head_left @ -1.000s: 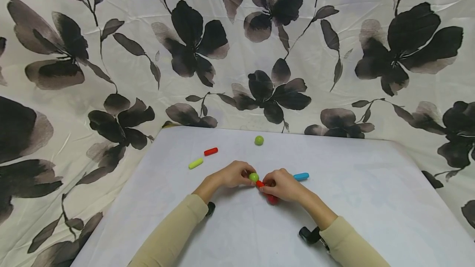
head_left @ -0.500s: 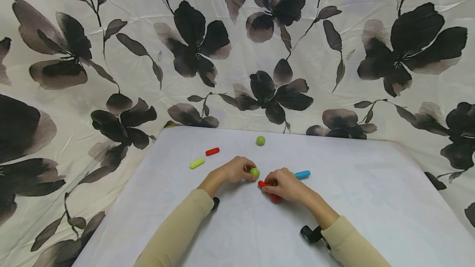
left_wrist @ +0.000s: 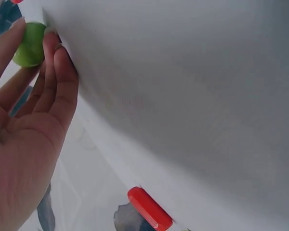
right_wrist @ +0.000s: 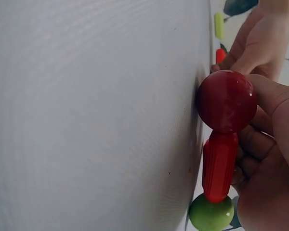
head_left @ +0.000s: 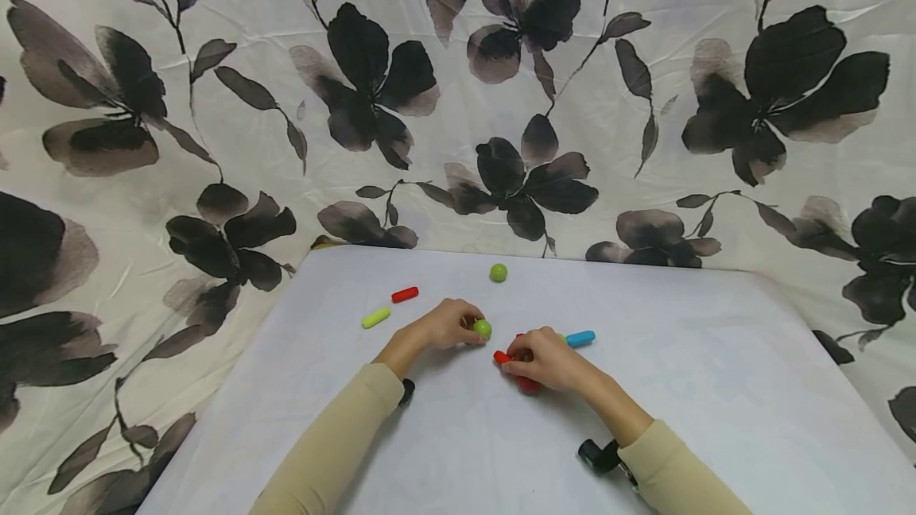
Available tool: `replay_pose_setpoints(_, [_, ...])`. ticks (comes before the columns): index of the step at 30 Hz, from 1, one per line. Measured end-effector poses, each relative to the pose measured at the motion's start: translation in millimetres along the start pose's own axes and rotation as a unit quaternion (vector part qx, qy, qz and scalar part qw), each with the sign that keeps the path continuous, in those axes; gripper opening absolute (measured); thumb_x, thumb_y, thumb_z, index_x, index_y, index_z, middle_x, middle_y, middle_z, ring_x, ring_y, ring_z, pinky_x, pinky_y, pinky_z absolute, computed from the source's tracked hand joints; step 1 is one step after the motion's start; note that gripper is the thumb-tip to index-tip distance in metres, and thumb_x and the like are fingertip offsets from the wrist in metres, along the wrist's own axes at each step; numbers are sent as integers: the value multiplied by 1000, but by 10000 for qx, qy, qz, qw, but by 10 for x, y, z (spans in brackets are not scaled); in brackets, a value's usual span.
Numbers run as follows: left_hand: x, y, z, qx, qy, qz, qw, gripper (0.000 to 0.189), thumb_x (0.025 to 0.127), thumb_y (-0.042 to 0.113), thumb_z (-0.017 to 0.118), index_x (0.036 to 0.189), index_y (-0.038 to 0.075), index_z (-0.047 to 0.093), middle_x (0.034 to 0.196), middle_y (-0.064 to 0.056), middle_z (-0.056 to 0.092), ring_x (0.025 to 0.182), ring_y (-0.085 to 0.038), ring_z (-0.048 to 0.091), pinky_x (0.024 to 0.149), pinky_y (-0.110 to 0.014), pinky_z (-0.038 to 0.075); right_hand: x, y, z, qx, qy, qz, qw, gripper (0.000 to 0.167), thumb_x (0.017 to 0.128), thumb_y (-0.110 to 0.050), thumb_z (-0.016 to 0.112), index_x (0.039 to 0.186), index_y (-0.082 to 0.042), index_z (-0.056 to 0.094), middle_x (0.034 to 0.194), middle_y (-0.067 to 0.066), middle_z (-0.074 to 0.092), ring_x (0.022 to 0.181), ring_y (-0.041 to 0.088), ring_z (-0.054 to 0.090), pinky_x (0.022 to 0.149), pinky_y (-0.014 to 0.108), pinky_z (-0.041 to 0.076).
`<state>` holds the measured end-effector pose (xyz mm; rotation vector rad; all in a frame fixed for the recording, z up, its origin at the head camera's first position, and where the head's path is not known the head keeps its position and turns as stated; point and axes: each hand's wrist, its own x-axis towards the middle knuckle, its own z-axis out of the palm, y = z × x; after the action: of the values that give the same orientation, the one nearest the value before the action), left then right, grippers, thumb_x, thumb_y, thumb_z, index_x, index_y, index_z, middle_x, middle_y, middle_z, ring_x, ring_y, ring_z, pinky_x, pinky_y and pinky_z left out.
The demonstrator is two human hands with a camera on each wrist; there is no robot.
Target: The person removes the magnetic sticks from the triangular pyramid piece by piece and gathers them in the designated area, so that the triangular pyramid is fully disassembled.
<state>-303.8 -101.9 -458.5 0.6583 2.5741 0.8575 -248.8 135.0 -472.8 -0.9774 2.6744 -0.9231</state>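
My left hand [head_left: 447,324] pinches a green ball [head_left: 483,330] between thumb and fingers, just above or on the table; the left wrist view shows the same green ball [left_wrist: 30,44] at the fingertips. To its right, my right hand [head_left: 551,358] grips a red stick [head_left: 501,357] whose end points toward that ball, with a gap between them. A red ball [right_wrist: 226,101] in the right wrist view joins a ridged red stick [right_wrist: 219,166], which meets another green ball [right_wrist: 212,211]. A blue stick [head_left: 580,338] extends beyond the right hand. The fingers hide part of this joined piece.
On the white table [head_left: 687,372], a loose red stick [head_left: 405,294] and a yellow-green stick [head_left: 376,317] lie at the back left. A further green ball [head_left: 498,272] rests near the back edge. Floral cloth [head_left: 501,102] hangs behind the table.
The left hand has drawn its green ball up and left, away from the red stick's end, which it met a second ago. The right hand has hardly moved.
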Motion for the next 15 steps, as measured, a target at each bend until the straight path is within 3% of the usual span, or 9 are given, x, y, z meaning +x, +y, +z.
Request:
replay_pose_setpoints(7, [209, -26, -23, 160, 470, -10, 9988, 34, 92, 18, 79, 120, 3, 69, 95, -4, 64, 88, -17, 57, 78, -29, 49, -11, 27, -3, -69, 117, 23, 9999, 12, 93, -23, 78, 96, -12, 79, 85, -8, 71, 74, 6, 56, 66, 24, 47])
replay_pose_setpoints(15, [525, -144, -150, 352, 1063, -599, 9919, 33, 93, 18, 78, 119, 2, 67, 99, -9, 64, 93, -22, 56, 89, -37, 50, -25, 30, 29, -199, 169, 63, 9996, 12, 92, -25, 77, 96, -14, 80, 87, -9, 72, 78, 6, 59, 71, 26, 49])
